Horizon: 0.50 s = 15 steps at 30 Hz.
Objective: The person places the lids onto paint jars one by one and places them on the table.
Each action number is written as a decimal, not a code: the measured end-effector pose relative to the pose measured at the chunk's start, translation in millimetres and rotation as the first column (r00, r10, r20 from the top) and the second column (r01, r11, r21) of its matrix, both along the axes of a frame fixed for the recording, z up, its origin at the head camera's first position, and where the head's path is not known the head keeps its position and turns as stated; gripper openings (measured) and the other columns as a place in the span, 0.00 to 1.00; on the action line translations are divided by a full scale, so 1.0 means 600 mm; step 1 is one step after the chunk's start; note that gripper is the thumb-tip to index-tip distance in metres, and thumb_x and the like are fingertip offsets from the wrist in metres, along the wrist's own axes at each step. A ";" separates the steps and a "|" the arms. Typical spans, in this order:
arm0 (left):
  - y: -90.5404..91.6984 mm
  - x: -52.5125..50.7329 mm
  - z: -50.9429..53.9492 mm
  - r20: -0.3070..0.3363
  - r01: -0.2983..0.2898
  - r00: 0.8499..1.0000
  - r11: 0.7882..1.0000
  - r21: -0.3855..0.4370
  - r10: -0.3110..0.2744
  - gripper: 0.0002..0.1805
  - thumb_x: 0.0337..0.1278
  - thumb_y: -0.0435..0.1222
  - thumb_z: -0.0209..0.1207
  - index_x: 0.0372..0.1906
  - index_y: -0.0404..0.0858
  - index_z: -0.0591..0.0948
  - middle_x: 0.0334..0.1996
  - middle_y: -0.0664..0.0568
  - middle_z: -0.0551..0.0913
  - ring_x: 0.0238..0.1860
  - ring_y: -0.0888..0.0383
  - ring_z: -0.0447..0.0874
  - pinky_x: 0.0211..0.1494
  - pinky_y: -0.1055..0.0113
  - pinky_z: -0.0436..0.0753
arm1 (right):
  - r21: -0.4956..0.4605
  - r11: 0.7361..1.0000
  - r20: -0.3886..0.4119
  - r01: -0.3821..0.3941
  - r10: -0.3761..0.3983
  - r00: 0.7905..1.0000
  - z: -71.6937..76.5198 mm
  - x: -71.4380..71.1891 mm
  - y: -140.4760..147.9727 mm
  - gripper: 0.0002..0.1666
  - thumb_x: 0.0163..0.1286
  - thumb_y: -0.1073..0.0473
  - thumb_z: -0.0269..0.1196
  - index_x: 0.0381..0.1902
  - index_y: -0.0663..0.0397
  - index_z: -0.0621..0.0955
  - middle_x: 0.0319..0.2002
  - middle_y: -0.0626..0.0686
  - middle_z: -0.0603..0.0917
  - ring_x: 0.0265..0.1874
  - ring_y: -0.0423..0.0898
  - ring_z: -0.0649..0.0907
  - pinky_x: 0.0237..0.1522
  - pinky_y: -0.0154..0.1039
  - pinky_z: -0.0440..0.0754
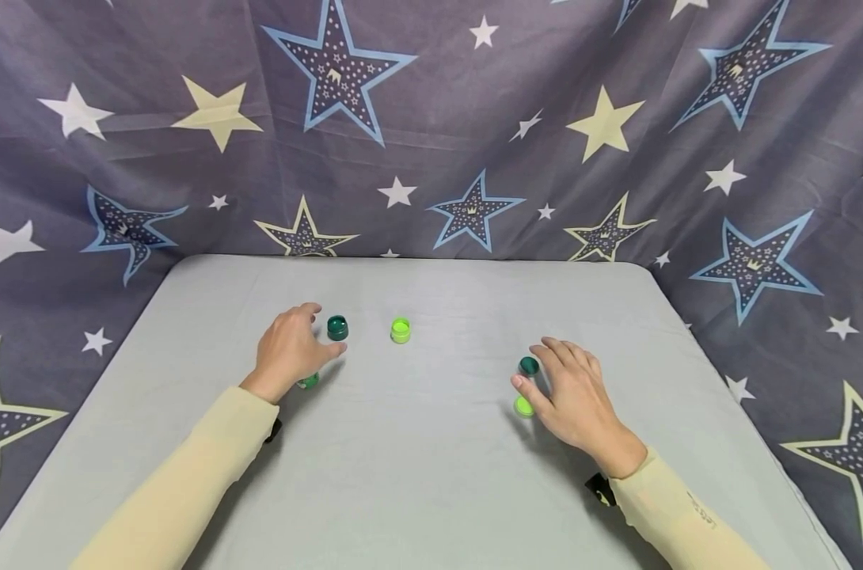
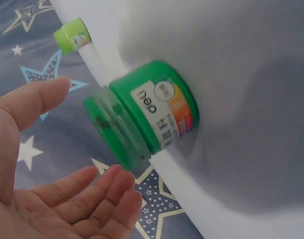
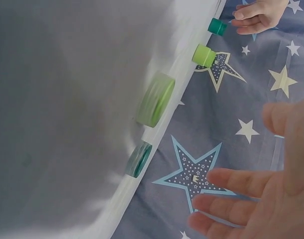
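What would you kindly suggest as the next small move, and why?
I'd probably close the left hand around the green jar near it: a clear lid seems to be on it, while the dark green jar and light green jar look uncapped. The hand's fingers are spread and hold nothing, so it seems free to grip.

Left of the frame's middle, you have a dark green jar and a lime jar; right of it, a dark green lid and a lime lid. In the left wrist view's centre, your green jar wears a white label with orange and red. Your sleeves are pale yellow, your desk light grey. Across the top, your purple-grey curtain carries white stars, plain yellow stars and dark patterned ones edged blue or yellow.
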<state>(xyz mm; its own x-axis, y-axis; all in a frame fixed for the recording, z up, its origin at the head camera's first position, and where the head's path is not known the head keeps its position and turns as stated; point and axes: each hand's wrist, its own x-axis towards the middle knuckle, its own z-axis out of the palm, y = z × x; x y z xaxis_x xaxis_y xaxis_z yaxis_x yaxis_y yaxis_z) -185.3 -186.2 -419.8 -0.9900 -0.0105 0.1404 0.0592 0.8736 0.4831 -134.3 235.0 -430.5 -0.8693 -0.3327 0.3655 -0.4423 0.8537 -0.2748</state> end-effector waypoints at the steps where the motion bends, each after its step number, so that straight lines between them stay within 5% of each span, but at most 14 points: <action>1: 0.000 -0.004 0.000 0.007 0.000 1.000 1.000 -0.005 0.000 0.44 0.48 0.46 0.76 0.66 0.26 0.74 0.55 0.31 0.81 0.55 0.33 0.79 0.51 0.39 0.78 | 0.001 1.000 0.001 0.000 0.000 1.000 0.000 -0.001 0.000 0.37 0.74 0.38 0.61 0.65 0.62 0.77 0.68 0.67 0.74 0.68 0.65 0.70 0.67 0.64 0.60; 15: 0.005 -0.046 -0.002 0.170 -0.012 0.985 0.999 -0.049 0.020 0.42 0.51 0.46 0.75 0.67 0.28 0.74 0.58 0.30 0.80 0.58 0.33 0.77 0.54 0.41 0.79 | -0.001 1.000 -0.004 0.000 0.000 1.000 -0.004 -0.007 0.003 0.37 0.73 0.39 0.63 0.64 0.62 0.78 0.67 0.66 0.75 0.67 0.65 0.71 0.66 0.64 0.60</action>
